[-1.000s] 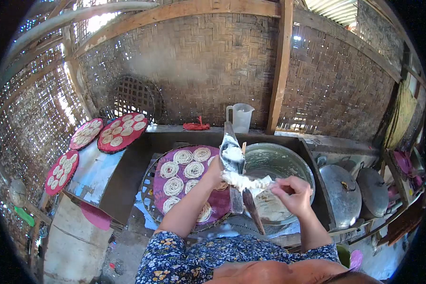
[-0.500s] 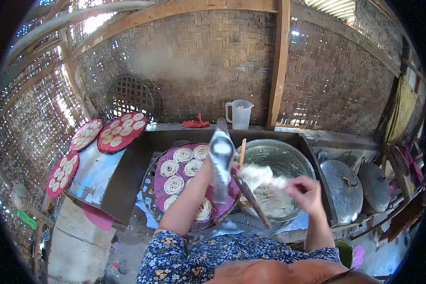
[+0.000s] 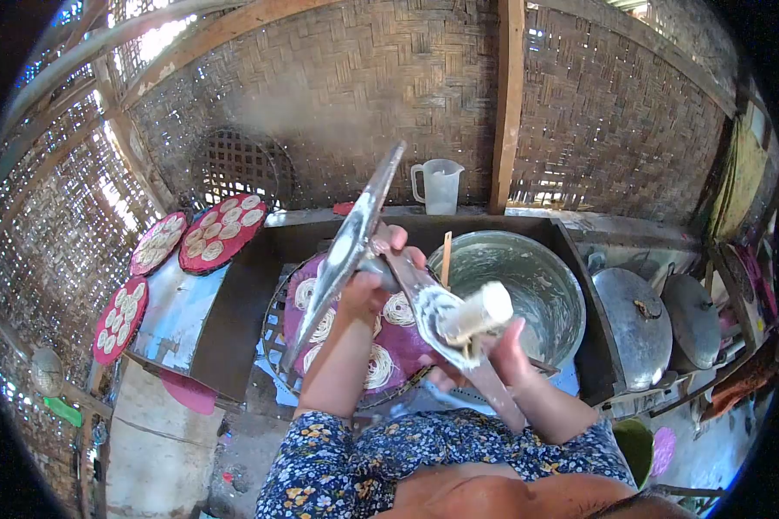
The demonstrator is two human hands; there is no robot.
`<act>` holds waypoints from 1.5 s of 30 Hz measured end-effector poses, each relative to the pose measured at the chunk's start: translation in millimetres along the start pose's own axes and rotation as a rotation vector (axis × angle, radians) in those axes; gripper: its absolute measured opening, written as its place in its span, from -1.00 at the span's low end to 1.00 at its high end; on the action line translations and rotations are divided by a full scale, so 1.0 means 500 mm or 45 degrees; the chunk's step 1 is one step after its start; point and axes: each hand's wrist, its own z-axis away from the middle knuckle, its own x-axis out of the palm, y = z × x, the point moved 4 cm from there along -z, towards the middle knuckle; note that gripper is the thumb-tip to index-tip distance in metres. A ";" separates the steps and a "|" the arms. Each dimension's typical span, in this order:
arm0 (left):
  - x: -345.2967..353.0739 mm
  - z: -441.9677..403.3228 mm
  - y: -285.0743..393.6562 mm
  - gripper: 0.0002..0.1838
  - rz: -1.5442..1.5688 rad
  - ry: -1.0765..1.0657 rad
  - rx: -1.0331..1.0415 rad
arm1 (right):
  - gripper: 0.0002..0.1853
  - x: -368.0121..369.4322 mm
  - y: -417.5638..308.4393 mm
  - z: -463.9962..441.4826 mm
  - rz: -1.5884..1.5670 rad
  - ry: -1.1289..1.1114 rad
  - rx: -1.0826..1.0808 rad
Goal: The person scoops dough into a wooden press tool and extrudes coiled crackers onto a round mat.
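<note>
A wooden hand press for dough, smeared white, is spread in front of me as two long pieces. One plank (image 3: 346, 246) slants up to the left. The other press piece (image 3: 420, 290) runs down to the right, with a dough-coated cylinder (image 3: 480, 313) sticking out. My left hand (image 3: 365, 294) is closed around the press between both pieces. My right hand (image 3: 515, 359) curls at the cylinder's base; some fingers are hidden behind the wood. Below the press, a round purple tray (image 3: 299, 277) bears several coils of dough strands (image 3: 379, 368).
A large metal basin (image 3: 571, 294) with dough residue and a wooden stick (image 3: 447, 259) stands at right. A plastic jug (image 3: 441, 186) is at the back. Red trays (image 3: 206, 262) of coils lean at left. Lidded pots (image 3: 630, 329) stand far right.
My right hand has moved left from over the basin, where it held a lump of dough, to the press. The press pieces now show spread wider apart, with the coated cylinder facing up.
</note>
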 end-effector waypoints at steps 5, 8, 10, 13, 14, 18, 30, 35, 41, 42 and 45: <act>-0.004 0.032 0.013 -0.11 -0.435 0.450 -0.343 | -0.04 -0.019 -0.015 -0.006 -0.433 -0.300 -0.037; 0.018 0.077 0.036 -0.35 -1.015 0.149 -0.583 | -0.04 -0.049 -0.065 -0.001 -0.015 -0.139 -0.202; -0.026 0.122 0.024 -0.20 -1.177 -0.165 -0.560 | 0.03 -0.013 -0.110 -0.005 0.126 0.014 -0.286; 0.001 0.134 0.020 -0.29 -1.335 0.061 -0.552 | 0.08 0.013 -0.152 -0.013 0.440 0.127 -0.381; 0.015 0.126 0.021 -0.35 -1.421 0.123 -0.641 | 0.07 0.010 -0.155 -0.016 0.635 0.157 -0.434; 0.067 0.099 0.033 -0.55 -2.240 -0.119 -0.439 | 0.07 0.024 -0.168 -0.012 1.638 0.173 -0.733; 0.060 0.078 -0.005 -0.57 -2.242 0.074 -0.181 | -0.06 0.058 -0.122 -0.039 2.164 0.187 -0.934; 0.017 0.080 -0.013 -0.48 -2.190 0.213 -0.220 | 0.13 -0.027 -0.151 -0.078 1.426 0.055 -0.495; 0.035 0.007 0.082 -0.02 -0.412 0.079 -0.454 | 0.22 -0.098 -0.071 -0.003 0.483 -0.203 0.509; 0.039 -0.019 0.109 0.00 -0.066 0.078 -0.244 | 0.21 -0.088 -0.065 0.004 0.361 -0.218 0.550; 0.059 -0.045 0.122 -0.06 0.130 -0.190 0.004 | 0.17 -0.093 -0.054 0.019 0.289 -0.342 0.631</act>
